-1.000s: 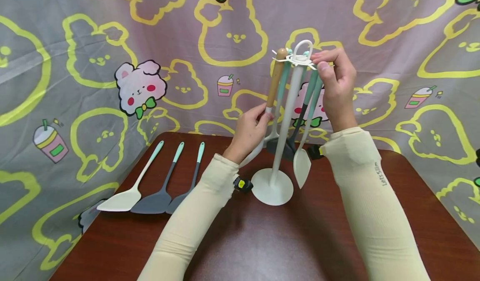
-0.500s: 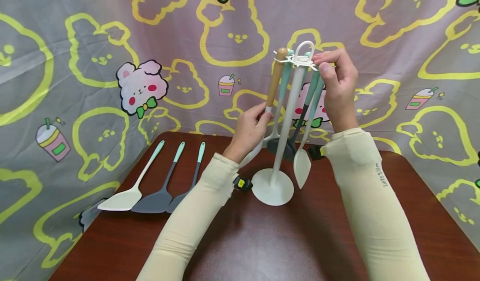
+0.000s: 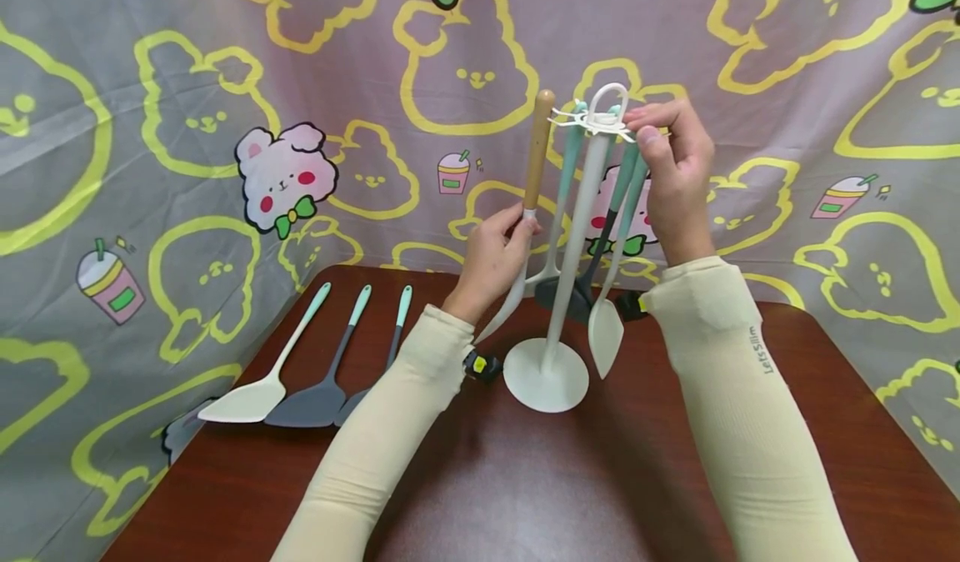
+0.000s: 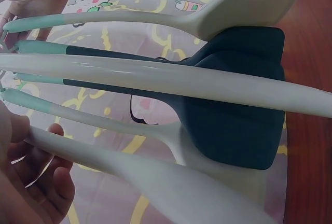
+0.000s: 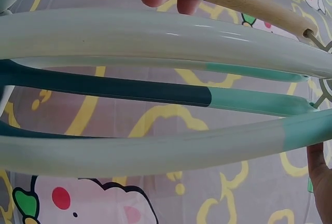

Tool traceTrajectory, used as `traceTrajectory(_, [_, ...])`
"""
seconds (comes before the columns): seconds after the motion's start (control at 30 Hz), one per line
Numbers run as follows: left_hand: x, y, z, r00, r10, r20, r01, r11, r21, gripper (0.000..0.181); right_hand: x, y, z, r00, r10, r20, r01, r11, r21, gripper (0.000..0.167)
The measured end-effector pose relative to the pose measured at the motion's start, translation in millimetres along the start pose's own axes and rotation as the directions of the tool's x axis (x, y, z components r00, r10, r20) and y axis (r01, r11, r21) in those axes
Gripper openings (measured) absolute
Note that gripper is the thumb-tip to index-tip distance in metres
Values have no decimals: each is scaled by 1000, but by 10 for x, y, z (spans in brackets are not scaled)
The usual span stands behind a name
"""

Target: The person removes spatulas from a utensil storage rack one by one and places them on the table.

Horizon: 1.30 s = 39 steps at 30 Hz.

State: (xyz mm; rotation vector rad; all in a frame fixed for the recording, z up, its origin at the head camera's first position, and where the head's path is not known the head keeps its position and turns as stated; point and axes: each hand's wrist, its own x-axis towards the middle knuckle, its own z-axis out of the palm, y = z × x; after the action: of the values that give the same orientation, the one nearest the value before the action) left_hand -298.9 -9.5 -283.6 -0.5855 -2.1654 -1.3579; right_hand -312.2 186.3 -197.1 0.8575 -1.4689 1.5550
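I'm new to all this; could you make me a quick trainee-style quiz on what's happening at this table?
1. What does the left hand hold?
A) a towel
B) a wooden-handled utensil
C) a knife

2. True or false: on the table, the white spatula lies to the left of the grey spatulas.

3. Which part of the white stand does the right hand hold, its top or its base?

Key: 1. B. 2. True. 3. Its top.

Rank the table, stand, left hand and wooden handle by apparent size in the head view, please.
Largest to smallest:
1. Table
2. Stand
3. Left hand
4. Wooden handle
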Motion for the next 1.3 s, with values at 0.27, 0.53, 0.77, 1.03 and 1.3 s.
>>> traceTrajectory(0.27, [2, -8, -18, 1000, -9, 1, 9, 1000, 11, 23, -6, 8, 10, 1000, 2, 4, -2, 1000, 12, 18])
traceTrajectory(0.53, [0, 3, -25, 1000, -12, -6, 12, 1000, 17, 22, -13, 26, 3, 1000, 2, 8, -2, 1000, 18, 18])
traceTrajectory(0.77, [18, 13, -31, 999, -32, -14, 32, 999, 2, 22, -6, 38, -7, 1000, 0, 1, 0, 999, 48, 17])
traceTrajectory(1.03, [24, 11, -44, 999, -50, -14, 50, 999, -8, 22, -3, 37, -12, 1000, -1, -4, 2, 999, 49, 16])
traceTrajectory(1.3, [24, -6, -40, 999, -27, -24, 27, 999, 31, 21, 6, 42, -14, 1000, -5, -5, 5, 999, 33, 17])
